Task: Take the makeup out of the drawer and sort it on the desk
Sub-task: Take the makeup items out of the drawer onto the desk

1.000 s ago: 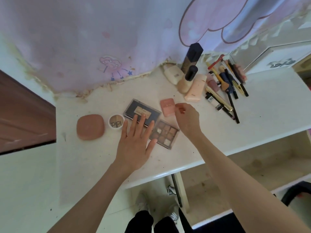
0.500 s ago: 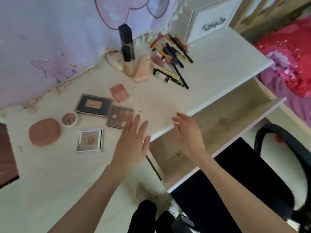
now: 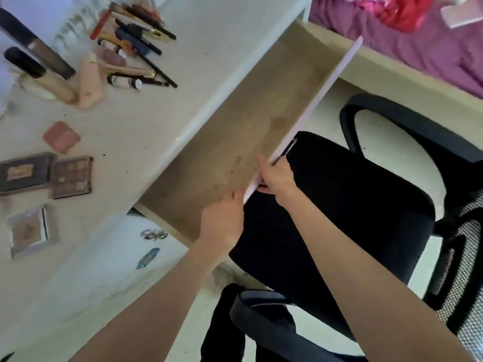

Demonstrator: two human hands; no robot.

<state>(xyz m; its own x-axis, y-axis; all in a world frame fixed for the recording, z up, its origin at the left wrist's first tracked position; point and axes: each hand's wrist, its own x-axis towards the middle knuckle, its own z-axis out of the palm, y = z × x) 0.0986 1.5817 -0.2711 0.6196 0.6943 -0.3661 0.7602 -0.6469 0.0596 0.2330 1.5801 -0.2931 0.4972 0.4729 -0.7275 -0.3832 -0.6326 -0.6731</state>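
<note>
Both hands at drawer [image 3: 235,142] front: right hand [image 3: 277,176] grips panel (fingers curled under), left hand [image 3: 222,223] fingers hidden.

Cream desk [image 3: 209,64], tan stained drawer [image 3: 251,142] floor, pink compact [image 3: 61,137], black chair [image 3: 339,205] with mesh back, magenta bedding [image 3: 418,43].

Open drawer [image 3: 261,121] bare inside; chair [image 3: 352,205] crowds its front.

A black office chair [image 3: 366,205] stands on a pale floor [image 3: 386,137], beside a bed with purple bedding [image 3: 418,43].
</note>
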